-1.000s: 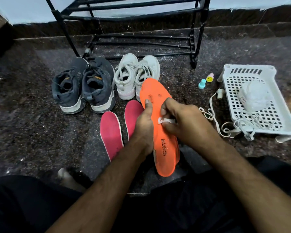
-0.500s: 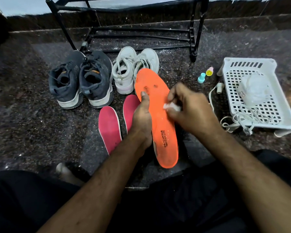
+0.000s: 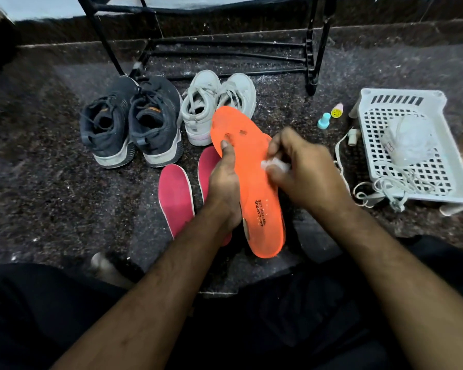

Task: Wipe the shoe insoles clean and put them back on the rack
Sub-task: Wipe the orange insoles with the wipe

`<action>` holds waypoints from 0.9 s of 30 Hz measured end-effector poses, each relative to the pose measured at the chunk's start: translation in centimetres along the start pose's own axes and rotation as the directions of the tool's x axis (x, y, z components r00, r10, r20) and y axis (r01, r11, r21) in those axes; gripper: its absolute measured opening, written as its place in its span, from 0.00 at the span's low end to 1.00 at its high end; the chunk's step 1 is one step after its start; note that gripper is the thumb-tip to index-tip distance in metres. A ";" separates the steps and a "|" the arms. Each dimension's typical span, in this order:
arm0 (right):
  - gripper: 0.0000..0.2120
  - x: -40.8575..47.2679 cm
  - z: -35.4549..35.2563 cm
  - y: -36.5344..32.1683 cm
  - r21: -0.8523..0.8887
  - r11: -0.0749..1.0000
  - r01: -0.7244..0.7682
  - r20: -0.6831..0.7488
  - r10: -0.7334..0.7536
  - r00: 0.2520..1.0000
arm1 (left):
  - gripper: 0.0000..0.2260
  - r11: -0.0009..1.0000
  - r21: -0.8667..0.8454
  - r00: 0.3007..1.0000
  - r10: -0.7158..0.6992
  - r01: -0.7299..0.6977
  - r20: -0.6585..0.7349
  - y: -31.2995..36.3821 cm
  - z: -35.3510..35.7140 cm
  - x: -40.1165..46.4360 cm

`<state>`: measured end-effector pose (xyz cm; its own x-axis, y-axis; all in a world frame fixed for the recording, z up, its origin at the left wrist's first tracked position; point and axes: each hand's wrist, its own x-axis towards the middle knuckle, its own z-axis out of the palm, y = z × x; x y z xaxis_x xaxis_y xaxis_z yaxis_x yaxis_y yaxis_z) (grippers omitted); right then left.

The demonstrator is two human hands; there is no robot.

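Note:
An orange insole [image 3: 254, 182] with dark smudges near its toe is held up in the middle of the view. My left hand [image 3: 223, 185] grips its left edge, thumb on top. My right hand [image 3: 302, 172] pinches a small white wipe [image 3: 274, 164] against the insole's right edge. Two pink insoles [image 3: 175, 196] lie on the dark stone floor just left of my left hand, one partly hidden behind it. The black metal shoe rack [image 3: 225, 46] stands at the back.
A pair of dark grey sneakers [image 3: 131, 121] and a pair of white sneakers [image 3: 217, 102] sit before the rack. A white plastic basket [image 3: 417, 145] with a white cord lies at right, two small bottles [image 3: 330, 116] beside it. My dark-clothed legs fill the bottom.
My right hand with the wipe has moved from the insole's middle across to its right edge. The insole has tilted slightly, toe further left.

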<state>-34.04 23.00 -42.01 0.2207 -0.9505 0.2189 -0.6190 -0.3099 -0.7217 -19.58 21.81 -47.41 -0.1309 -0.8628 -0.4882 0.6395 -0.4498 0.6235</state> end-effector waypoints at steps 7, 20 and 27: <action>0.12 -1.1 1.3 -1.4 0.012 0.994 0.107 0.153 -0.108 0.982 | 0.34 0.999 0.037 1.000 -0.003 0.003 0.004 0.3 0.6 -0.7; 0.08 1.8 -0.6 1.5 -0.001 0.999 -0.042 -0.180 0.041 0.983 | 0.26 0.985 0.168 0.999 0.050 -0.048 -0.006 -2.0 1.1 -0.5; 0.11 -0.7 1.9 -0.5 -0.031 0.984 0.173 0.075 -0.171 0.982 | 0.18 0.997 0.070 0.999 0.024 -0.027 0.037 -1.4 0.8 -0.3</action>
<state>-32.45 23.83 -43.05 0.3790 -0.8791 0.2889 -0.5948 -0.4706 -0.6517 -21.06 22.50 -47.67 -0.1434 -0.8816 -0.4497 0.5883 -0.4413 0.6776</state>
